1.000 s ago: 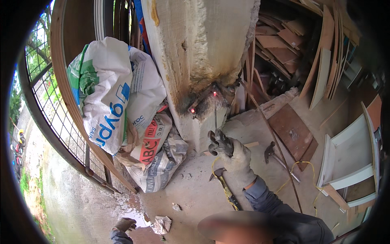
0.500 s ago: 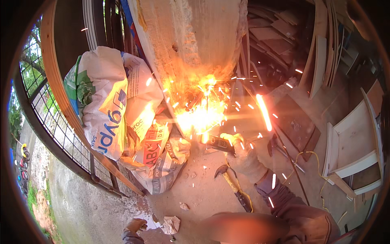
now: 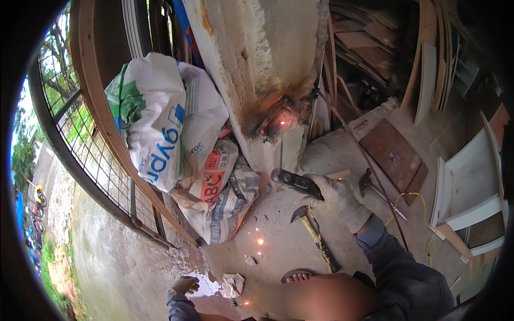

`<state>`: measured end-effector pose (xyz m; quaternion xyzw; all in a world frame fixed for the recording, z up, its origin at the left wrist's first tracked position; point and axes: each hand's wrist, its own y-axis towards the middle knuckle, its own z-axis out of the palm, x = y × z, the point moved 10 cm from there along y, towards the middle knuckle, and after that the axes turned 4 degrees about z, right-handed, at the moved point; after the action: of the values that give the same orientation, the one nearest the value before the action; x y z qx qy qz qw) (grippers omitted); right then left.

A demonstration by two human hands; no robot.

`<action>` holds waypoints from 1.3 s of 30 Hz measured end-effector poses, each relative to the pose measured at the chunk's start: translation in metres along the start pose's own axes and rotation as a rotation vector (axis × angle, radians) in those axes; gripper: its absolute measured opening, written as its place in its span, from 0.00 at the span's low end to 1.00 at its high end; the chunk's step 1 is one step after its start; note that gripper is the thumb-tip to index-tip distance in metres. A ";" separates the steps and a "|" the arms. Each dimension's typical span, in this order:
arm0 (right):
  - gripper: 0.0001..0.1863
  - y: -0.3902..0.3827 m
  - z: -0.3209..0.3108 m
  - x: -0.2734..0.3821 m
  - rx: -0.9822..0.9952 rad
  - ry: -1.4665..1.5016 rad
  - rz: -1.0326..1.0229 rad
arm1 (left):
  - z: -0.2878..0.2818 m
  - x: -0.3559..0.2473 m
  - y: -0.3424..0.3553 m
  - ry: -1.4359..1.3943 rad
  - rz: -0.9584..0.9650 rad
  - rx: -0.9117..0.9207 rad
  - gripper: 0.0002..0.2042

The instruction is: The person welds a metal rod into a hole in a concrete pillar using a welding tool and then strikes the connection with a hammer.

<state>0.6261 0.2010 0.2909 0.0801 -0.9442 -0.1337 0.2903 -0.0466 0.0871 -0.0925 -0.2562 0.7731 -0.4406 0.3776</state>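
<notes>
Clasping a black welding holder [image 3: 297, 184], the gloved right hand [image 3: 339, 200] is closing thumb and fingers about the tool's rear end in the head view. From that grip, the holder is pointing left and slightly away from the wearer. Beyond it, and apart from it, scorched metal [image 3: 274, 115] is sitting in the blackened foot of a concrete column [image 3: 257, 59], and I'm seeing one orange-red spot glowing there. Just below the grip, a claw hammer [image 3: 317, 238] with a yellow and black handle is lying on the floor; to the right, another hammer [image 3: 366, 183] is resting near a brown board [image 3: 393, 152]. Stuffed sacks [image 3: 227, 206] are slumping to the left. Bright sparks [image 3: 260, 242] are glowing on the floor, below and left of the grip.

Well down and left of it, the gloved left hand [image 3: 183, 285] is hovering with bent fingers near a crumpled whitish scrap [image 3: 232, 285]; whether those fingers are meeting, I cannot tell.
</notes>
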 end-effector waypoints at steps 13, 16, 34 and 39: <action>0.33 -0.024 -0.043 0.033 0.082 -0.059 -0.031 | 0.000 -0.010 -0.019 0.037 0.015 -0.014 0.19; 0.32 -0.020 -0.053 0.025 -0.046 -0.092 -0.024 | 0.000 -0.011 -0.019 0.040 0.022 -0.017 0.19; 0.28 0.007 -0.043 0.002 -0.123 -0.108 0.012 | 0.004 0.000 -0.011 0.009 -0.002 -0.007 0.18; 0.29 0.007 -0.045 0.002 -0.110 -0.122 0.027 | 0.003 -0.004 -0.016 -0.011 -0.004 -0.016 0.18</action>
<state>0.6496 0.1982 0.3300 0.0429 -0.9523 -0.1857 0.2383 -0.0410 0.0804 -0.0778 -0.2631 0.7739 -0.4339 0.3789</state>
